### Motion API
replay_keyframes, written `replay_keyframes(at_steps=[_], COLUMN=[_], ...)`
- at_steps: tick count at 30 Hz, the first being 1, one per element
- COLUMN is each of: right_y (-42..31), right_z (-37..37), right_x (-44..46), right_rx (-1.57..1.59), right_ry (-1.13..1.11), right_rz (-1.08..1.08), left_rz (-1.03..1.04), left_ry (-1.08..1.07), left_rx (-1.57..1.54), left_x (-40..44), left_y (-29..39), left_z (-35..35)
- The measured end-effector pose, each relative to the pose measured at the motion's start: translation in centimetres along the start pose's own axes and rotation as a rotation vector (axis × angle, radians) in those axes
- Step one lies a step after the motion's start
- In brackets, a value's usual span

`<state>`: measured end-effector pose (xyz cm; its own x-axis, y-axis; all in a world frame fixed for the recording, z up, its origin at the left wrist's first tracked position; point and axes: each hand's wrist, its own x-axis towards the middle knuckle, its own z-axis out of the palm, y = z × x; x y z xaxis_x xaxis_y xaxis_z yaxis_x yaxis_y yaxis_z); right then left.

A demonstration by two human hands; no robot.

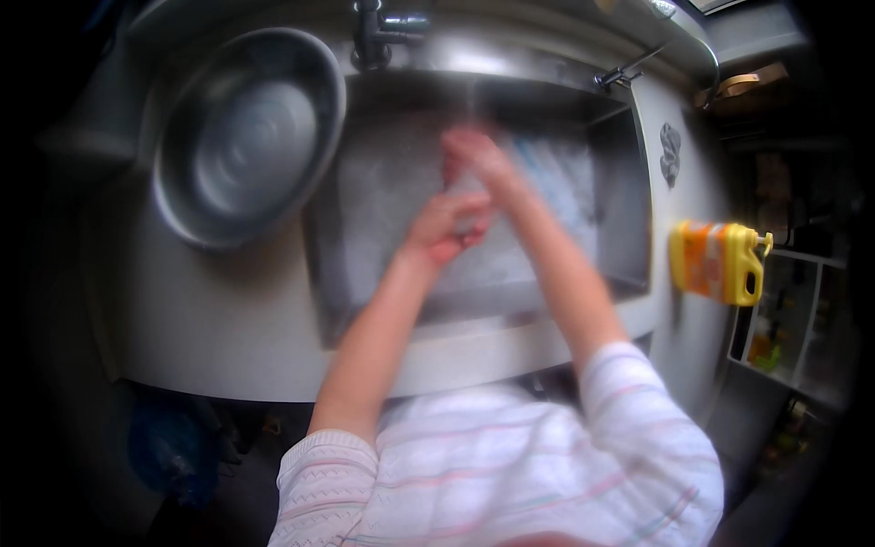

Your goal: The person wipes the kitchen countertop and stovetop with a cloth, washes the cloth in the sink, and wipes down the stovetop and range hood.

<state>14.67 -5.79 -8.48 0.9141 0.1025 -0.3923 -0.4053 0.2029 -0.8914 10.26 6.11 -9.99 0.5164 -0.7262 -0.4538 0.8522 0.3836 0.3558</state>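
Observation:
Both hands are over the metal sink [620, 228], close together under the faucet side. My left hand [448, 223] is nearer to me, its fingers curled, with a small dark spot near the fingertips that I cannot make out. My right hand [476, 157] is just beyond and above it, blurred by motion, so its fingers are smeared. A whitish cloth or sheet with blue marks [556, 173] lies in the sink behind the hands. The metal faucet [372, 36] stands at the sink's back edge.
A large metal basin [255, 137] rests tilted on the counter [210, 310] at the left. To the right stand a yellow jug with an orange label [720, 263] and a grey scrubber [670, 155]. A blue bag [173, 447] is below at the left, shelves [793, 319] at the right.

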Motion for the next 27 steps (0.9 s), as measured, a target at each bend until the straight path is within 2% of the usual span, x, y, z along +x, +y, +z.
replay_keyframes(at_steps=[3,6,9,10,12,13,14,15,17,18,20,22,23,24,27], right_y=[5.3,10.7,14.6,9.5,4.9,4.5,3.3,2.4,-0.2,-0.5,-0.7,-2.4,-4.0,-5.5,-3.7], right_z=[-0.8,-0.4,-1.0,0.3,-1.3,-3.3,-4.2,-5.0,-1.5,-0.2,1.4,0.9,1.3,2.3,1.3], right_x=[2.3,3.8,4.9,2.7,1.2,1.6,1.7,1.1,-1.7,-2.4,-3.1,-3.7,-4.0,-5.0,-3.6], right_rx=[-0.197,-0.793,-0.844,-0.564,-0.198,0.234,0.29,0.613,0.794,0.806,0.821,0.714,0.658,0.489,0.342], right_ry=[0.145,0.422,0.606,0.435,0.132,0.051,0.017,-0.064,-0.234,-0.372,-0.642,-0.643,-0.647,-0.449,-0.301], right_rz=[0.016,-0.036,-0.121,0.102,0.105,0.12,-0.06,0.081,0.037,-0.058,-0.247,-0.182,-0.152,-0.09,0.069], left_rz=[-0.046,0.107,0.357,0.173,-0.174,-0.209,-0.242,-0.27,-0.268,-0.267,-0.122,-0.103,-0.121,-0.134,-0.167], left_ry=[0.237,0.477,0.611,0.534,0.368,0.228,0.088,-0.058,-0.336,-0.474,-0.402,-0.535,-0.477,-0.422,-0.229], left_rx=[0.235,0.798,1.268,1.083,0.691,0.437,0.186,-0.065,-0.351,-0.495,-0.448,-0.294,-0.196,-0.099,0.061], left_x=[2.4,3.8,6.3,5.5,2.3,1.4,0.5,-0.1,-0.9,-1.3,-2.2,-2.9,-3.1,-3.0,-2.3], left_y=[-2.1,-4.2,-6.9,-5.9,-1.8,-1.0,-0.3,0.0,-0.7,-1.1,-0.9,0.0,0.6,1.1,1.3], left_z=[-3.1,-5.4,-9.4,-8.1,-2.8,-1.6,-0.5,0.1,1.9,2.7,3.1,3.8,3.8,3.7,2.9])
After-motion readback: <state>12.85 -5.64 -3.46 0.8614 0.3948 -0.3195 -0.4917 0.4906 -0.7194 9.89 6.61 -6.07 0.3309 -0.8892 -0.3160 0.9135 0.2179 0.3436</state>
